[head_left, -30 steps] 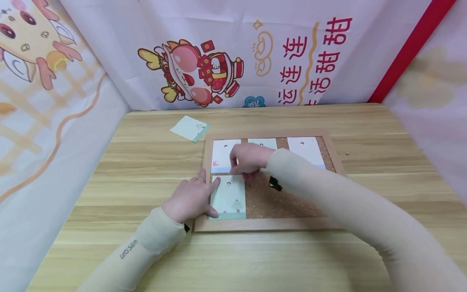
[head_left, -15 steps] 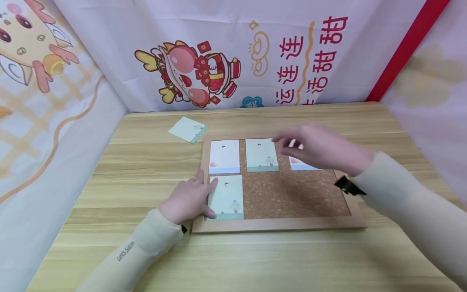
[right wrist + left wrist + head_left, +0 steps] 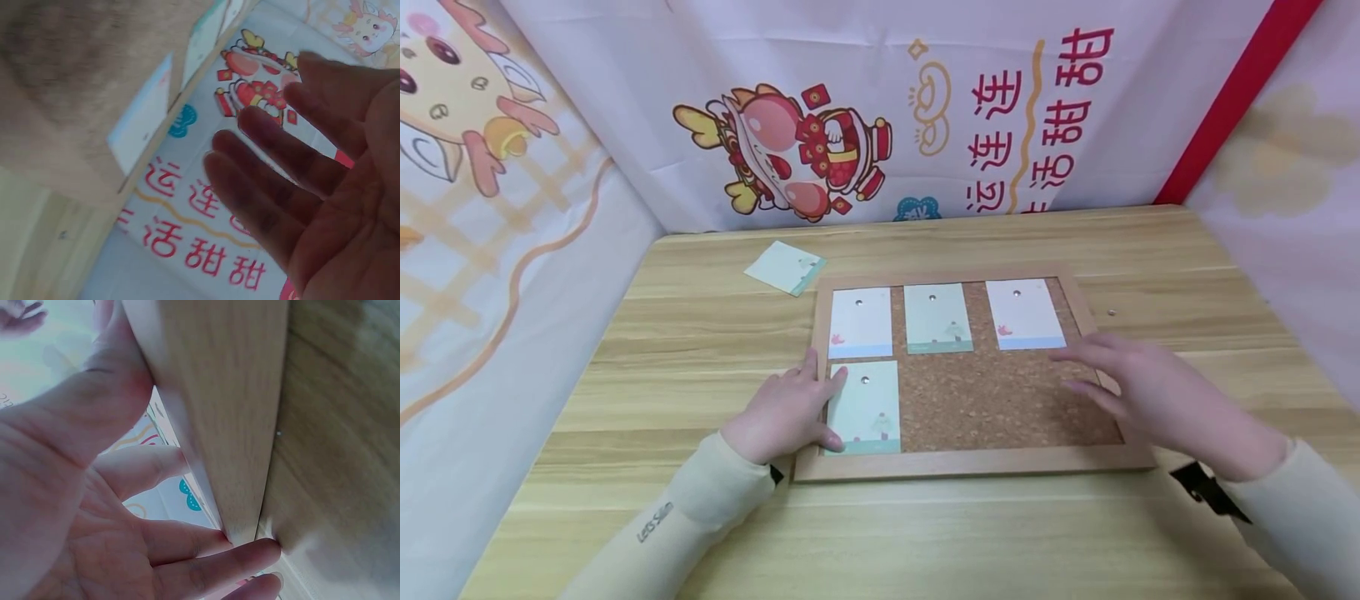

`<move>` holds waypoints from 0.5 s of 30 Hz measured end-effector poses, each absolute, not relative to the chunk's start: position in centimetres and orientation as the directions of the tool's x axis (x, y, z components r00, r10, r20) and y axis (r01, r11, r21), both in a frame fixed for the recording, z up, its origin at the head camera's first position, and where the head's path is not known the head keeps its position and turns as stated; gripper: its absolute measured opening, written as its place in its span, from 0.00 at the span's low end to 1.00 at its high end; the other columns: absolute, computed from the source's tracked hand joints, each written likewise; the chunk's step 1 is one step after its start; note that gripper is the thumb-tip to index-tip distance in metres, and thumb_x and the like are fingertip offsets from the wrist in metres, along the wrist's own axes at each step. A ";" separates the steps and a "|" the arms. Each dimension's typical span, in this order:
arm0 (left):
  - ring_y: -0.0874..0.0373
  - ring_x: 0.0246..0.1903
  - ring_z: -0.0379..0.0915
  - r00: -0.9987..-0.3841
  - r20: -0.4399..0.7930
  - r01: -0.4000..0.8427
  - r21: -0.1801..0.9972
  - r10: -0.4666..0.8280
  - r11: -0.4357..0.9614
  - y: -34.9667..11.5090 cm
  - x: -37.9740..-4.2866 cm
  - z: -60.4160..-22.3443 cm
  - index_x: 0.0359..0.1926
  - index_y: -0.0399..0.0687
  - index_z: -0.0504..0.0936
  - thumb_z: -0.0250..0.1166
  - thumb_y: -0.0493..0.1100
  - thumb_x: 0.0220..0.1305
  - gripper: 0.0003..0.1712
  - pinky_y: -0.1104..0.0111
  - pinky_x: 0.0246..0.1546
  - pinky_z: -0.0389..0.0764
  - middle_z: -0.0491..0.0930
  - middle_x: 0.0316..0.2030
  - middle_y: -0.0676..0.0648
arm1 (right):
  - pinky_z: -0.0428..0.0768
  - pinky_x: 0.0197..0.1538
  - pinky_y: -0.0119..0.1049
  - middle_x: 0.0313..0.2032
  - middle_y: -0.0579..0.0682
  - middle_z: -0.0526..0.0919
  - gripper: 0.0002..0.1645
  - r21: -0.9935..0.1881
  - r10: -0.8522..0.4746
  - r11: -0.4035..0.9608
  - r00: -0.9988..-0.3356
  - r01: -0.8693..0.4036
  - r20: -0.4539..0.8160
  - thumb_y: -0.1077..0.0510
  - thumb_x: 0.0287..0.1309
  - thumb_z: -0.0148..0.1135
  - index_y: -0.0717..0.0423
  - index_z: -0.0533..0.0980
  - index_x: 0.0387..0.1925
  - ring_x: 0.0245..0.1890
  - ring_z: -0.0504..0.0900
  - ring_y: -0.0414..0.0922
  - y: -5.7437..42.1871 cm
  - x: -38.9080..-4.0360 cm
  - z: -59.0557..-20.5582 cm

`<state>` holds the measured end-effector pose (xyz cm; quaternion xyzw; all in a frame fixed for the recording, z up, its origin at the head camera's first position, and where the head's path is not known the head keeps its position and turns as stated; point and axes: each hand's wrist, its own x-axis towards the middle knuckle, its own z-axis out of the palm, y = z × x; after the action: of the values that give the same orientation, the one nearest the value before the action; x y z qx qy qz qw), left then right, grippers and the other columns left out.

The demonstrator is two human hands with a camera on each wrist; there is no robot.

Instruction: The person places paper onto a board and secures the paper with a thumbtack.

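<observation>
A cork board (image 3: 992, 404) in a wooden frame lies on the table. Three note cards run along its top row: a white one (image 3: 862, 325), a green-edged one (image 3: 938, 321) and another white one (image 3: 1026, 317). Below the first sits a green-edged card (image 3: 865, 412). Each carries a silver thumbtack near its top. My left hand (image 3: 778, 412) rests spread over the frame's left side, thumb and forefinger tips on the lower card. In the left wrist view its fingers extend along the frame (image 3: 219, 406). My right hand (image 3: 1157, 400) hovers over the right side, fingers extended and holding nothing.
A loose green-edged card (image 3: 786, 267) lies on the table behind the board's left corner. One small silver thumbtack (image 3: 1112, 313) is on the table right of the board. Printed cloth (image 3: 850, 50) hangs behind and at both sides.
My right hand has moved from the board's left part, across the top cards, to its right side, uncovering the upper cards. My left hand has stayed in place.
</observation>
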<state>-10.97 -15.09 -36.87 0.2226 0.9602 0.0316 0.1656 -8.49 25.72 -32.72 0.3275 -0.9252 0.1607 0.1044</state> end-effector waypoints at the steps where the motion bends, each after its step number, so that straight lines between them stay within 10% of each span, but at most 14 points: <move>1: 0.29 0.61 0.66 -0.845 -0.301 0.419 0.137 0.441 0.897 -15.1 -11.0 -36.9 0.73 0.44 0.64 0.76 0.63 0.45 0.58 0.39 0.53 0.70 0.51 0.69 0.20 | 0.81 0.43 0.53 0.47 0.53 0.84 0.25 -0.231 -0.561 0.751 -0.782 -0.619 0.271 0.59 0.50 0.76 0.54 0.82 0.52 0.44 0.84 0.54 26.1 -8.0 -33.3; 15: 0.28 0.60 0.66 -0.834 -0.314 0.419 0.174 0.454 0.891 -15.3 -11.1 -36.8 0.73 0.42 0.64 0.77 0.61 0.46 0.57 0.40 0.56 0.69 0.49 0.69 0.18 | 0.79 0.45 0.59 0.62 0.71 0.71 0.38 -0.244 -0.515 0.805 -0.841 -0.541 0.165 0.49 0.49 0.76 0.55 0.77 0.62 0.50 0.80 0.66 29.9 -3.4 -38.5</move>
<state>-11.10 -15.25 -36.77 0.2281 0.9564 0.0492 0.1758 -3.40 29.93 -38.47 0.2784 -0.9489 0.1418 0.0453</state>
